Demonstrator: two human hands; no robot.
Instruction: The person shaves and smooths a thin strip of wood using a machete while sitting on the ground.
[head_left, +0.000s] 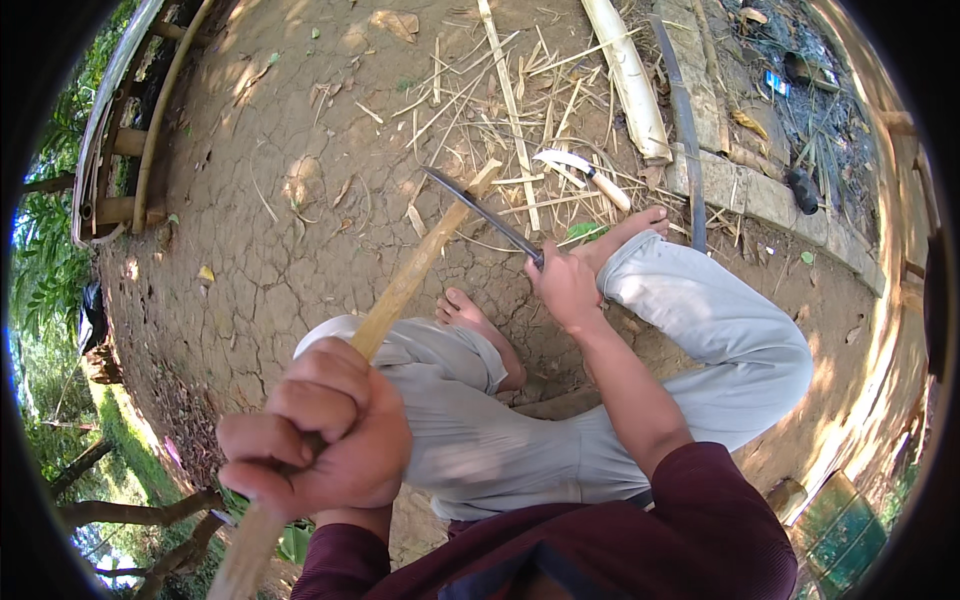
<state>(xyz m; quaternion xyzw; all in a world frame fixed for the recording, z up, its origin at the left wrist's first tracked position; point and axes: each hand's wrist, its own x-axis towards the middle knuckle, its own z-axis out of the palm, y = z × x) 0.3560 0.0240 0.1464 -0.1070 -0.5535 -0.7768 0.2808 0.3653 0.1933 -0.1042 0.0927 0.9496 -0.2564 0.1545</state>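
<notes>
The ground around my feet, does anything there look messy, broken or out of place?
Split bamboo slivers lie scattered over the cracked dirt, and a spare knife rests loose among them, close to the bare right foot. The left hand holds a bamboo stick; the right hand holds a long blade.

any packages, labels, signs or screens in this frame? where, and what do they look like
Only one likely candidate:
Small blue wrapper or packet: on the dark littered ground beyond the stone edging, upper right; flat, roughly rectangular, blue with pale patches; too small to be sure what it is.
No signs or screens visible.
</notes>
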